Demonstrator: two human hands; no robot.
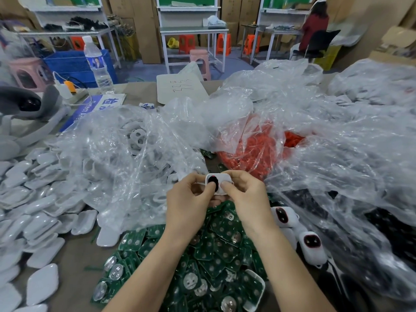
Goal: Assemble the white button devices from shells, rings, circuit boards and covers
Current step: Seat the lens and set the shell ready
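White rounded plastic shell (225, 179) with a black oval insert (213, 183) is pinched between both hands: the left hand (191, 199) thumbs the insert, the right hand (245, 197) grips the other end. Its long axis apparently runs hand to hand (green circuit boards (216, 248) heaped just below).

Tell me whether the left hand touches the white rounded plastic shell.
Touching. The head view shows the left hand pinching the white rounded plastic shell, its thumb overlapping the black oval button.
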